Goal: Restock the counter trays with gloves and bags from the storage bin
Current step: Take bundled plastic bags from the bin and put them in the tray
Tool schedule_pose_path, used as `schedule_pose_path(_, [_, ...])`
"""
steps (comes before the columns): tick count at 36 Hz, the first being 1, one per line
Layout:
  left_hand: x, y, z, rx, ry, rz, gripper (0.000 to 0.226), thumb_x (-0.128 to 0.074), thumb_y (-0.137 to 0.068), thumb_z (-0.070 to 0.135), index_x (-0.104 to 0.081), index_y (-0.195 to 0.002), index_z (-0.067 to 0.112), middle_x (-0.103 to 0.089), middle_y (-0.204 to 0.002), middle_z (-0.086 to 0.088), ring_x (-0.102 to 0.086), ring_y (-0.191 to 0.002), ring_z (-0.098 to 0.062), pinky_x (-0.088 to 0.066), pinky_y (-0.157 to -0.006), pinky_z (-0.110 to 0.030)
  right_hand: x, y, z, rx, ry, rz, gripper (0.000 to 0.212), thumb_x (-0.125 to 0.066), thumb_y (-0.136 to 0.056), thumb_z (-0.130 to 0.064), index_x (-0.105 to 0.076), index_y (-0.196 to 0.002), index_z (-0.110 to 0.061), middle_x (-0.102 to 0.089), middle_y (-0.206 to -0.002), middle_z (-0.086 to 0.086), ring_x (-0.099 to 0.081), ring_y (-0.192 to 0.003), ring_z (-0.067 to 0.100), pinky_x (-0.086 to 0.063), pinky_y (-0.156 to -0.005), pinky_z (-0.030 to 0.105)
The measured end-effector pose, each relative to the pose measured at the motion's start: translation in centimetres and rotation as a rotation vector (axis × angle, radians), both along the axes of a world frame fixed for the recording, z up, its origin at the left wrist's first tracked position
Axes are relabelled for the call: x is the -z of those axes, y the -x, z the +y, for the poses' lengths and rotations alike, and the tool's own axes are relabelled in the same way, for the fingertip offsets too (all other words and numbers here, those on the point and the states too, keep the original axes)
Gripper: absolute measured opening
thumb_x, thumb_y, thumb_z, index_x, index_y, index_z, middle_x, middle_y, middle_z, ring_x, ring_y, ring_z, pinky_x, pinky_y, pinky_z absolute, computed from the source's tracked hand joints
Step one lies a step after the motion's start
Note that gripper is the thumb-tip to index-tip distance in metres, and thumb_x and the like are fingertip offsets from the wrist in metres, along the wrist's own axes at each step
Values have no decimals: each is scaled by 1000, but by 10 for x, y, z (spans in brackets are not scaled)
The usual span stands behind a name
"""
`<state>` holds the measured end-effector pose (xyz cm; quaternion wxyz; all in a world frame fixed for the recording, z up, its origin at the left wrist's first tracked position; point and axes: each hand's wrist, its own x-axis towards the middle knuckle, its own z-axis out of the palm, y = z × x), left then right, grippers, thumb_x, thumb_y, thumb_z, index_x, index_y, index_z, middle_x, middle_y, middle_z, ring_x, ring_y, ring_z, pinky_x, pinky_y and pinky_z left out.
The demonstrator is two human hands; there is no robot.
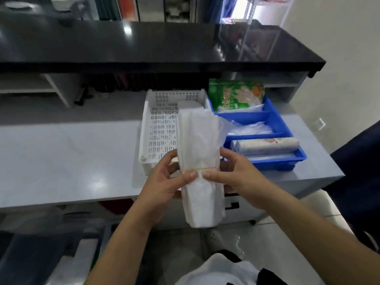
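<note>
A long white bundle of plastic bags (198, 140), bound by a thin rubber band, stands nearly upright in front of me. My left hand (164, 182) grips its left side and my right hand (236, 175) grips its right side, thumbs meeting at the band. Behind the bundle lies a white perforated tray (159, 124). To its right sits a blue divided tray (285, 128) holding a green glove packet (234, 95), clear plastic bags (253, 128) and a printed roll of bags (265, 145).
Both trays rest on a pale grey counter (61, 157), below a raised black countertop (144, 44). A dark chair (359, 171) stands at the right. Grey bins (41, 249) sit on the floor at lower left.
</note>
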<state>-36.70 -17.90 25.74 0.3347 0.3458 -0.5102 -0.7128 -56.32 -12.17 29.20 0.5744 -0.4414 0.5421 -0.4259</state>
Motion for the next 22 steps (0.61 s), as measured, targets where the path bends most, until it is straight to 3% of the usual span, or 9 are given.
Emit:
schedule_pose_path(3, [-11,43,-22,-27,46,-22,54,-80,-79,19,-59,-125,38,-71,-119,0,-71,-104,-26,-61,-78,-48,-7,39,-22,32,53,18,47,-76,-83,-10,-60,-123,-28,-75,-108,3,-72,-98,21,-61,-76,35])
schedule_pose_path(7, [-26,116,-53,-16,92,-52,52,-78,-81,14,-60,-125,36,-71,-117,2,-72,-102,-23,-60,-72,-42,-17,109,-50,112,86,-70,45,-73,-80,1,-63,-118,-22,-77,-101,6,-74,-91,23,-59,-67,29])
schedule_pose_path(14, [-39,212,-104,-12,139,-89,55,-77,-80,4,-61,-128,25,-72,-113,-4,-73,-97,-22,-60,-70,-34,-16,204,-98,154,163,-57,49,-74,-78,0,-61,-121,-19,-77,-101,4,-74,-92,23,-59,-67,29])
schedule_pose_path(19, [-37,235,-123,-97,120,-107,46,-72,-86,6,-61,-128,18,-73,-111,-4,-69,-107,-28,-58,-91,-43,-14,245,-131,151,269,84,51,-75,-77,3,-62,-122,-17,-76,-105,6,-72,-98,19,-60,-81,32])
schedule_pose_path(22, [-26,237,-132,-244,127,-206,40,-67,-90,5,-62,-127,18,-69,-119,-8,-68,-106,-24,-53,-97,-49,-11,264,-149,137,413,345,45,-74,-80,1,-64,-119,-19,-73,-104,0,-71,-96,18,-56,-87,36])
